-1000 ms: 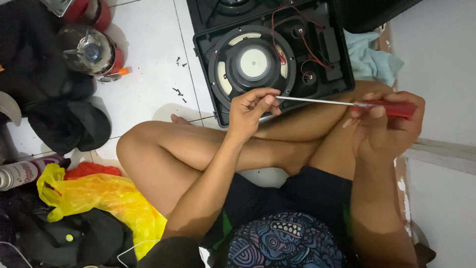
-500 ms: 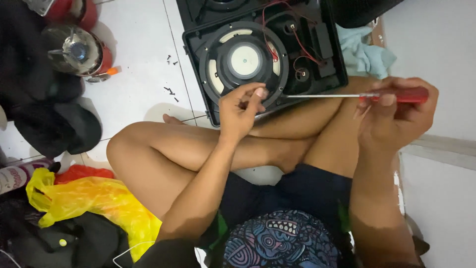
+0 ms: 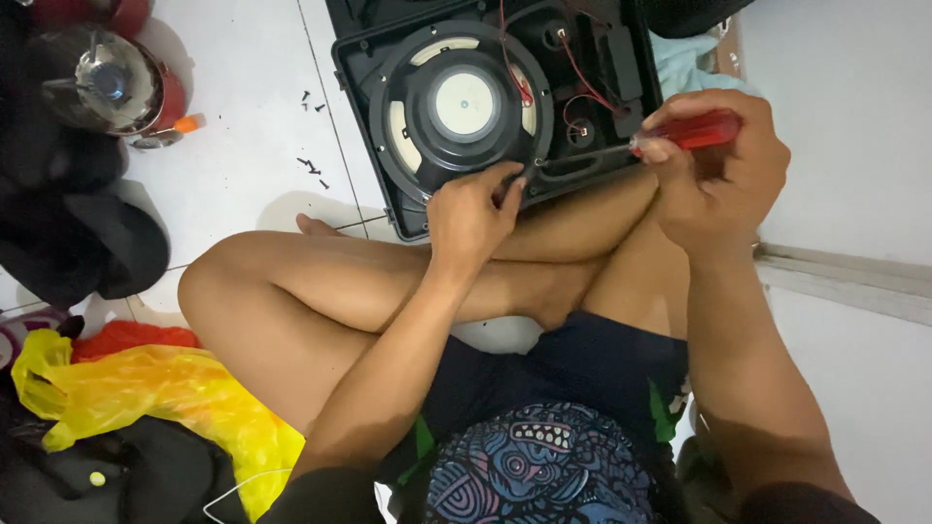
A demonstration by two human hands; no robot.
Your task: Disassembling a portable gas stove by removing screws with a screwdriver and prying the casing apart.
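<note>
Gripping the red handle of a screwdriver (image 3: 670, 136), the right hand (image 3: 718, 175) has its fingers wrapped tight while the shaft slants down to the rim of the speaker (image 3: 464, 105). Left hand (image 3: 471, 218) pinches its fingers narrow around the tip there, the black speaker box (image 3: 621, 73) lying on the white floor (image 3: 243, 146) against crossed legs, small screws (image 3: 311, 165) scattered nearby.

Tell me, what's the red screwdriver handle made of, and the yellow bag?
The red screwdriver handle looks like hard, see-through plastic: it is glossy and light glows through it. The yellow bag looks like thin plastic film: crinkled, shiny and slightly see-through.
</note>
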